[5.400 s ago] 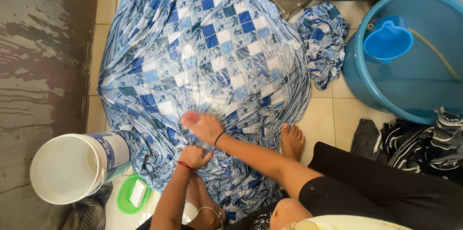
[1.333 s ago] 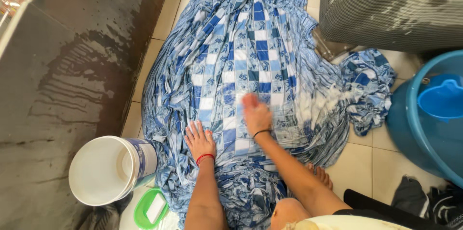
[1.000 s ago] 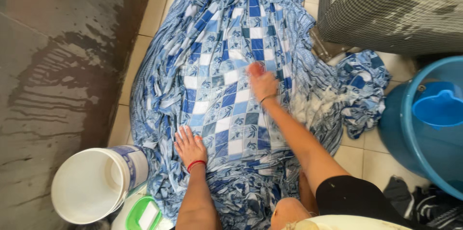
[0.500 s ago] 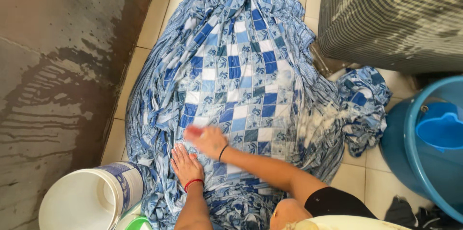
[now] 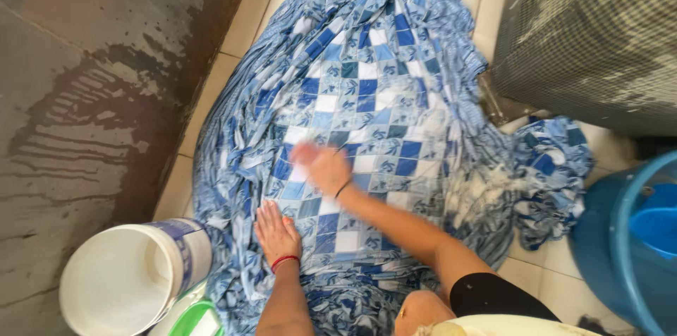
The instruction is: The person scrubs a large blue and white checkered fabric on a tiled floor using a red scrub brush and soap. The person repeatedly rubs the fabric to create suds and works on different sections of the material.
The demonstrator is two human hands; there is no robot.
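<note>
A large wet cloth (image 5: 367, 89) with blue and white checks lies spread over the tiled floor. My left hand (image 5: 276, 231), with a red band at the wrist, presses flat on the cloth's near part, fingers apart. My right hand (image 5: 321, 167), blurred by motion, rests on the cloth just beyond the left hand. Its fingers are closed on a small pink object that is mostly hidden. White suds (image 5: 483, 184) sit on the cloth to the right of my forearm.
A white bucket (image 5: 120, 279) lies on its side at the lower left, with a green soap dish (image 5: 192, 320) beside it. A blue tub (image 5: 627, 244) holding a blue scoop (image 5: 656, 227) stands at the right. A grey mesh-patterned object (image 5: 592, 33) is at the top right. A wet dark surface (image 5: 84, 82) runs along the left.
My right hand has swept back and forth over the cloth, out to the far middle, back near the left hand, now slightly outward again. My left hand stays pressed flat.
</note>
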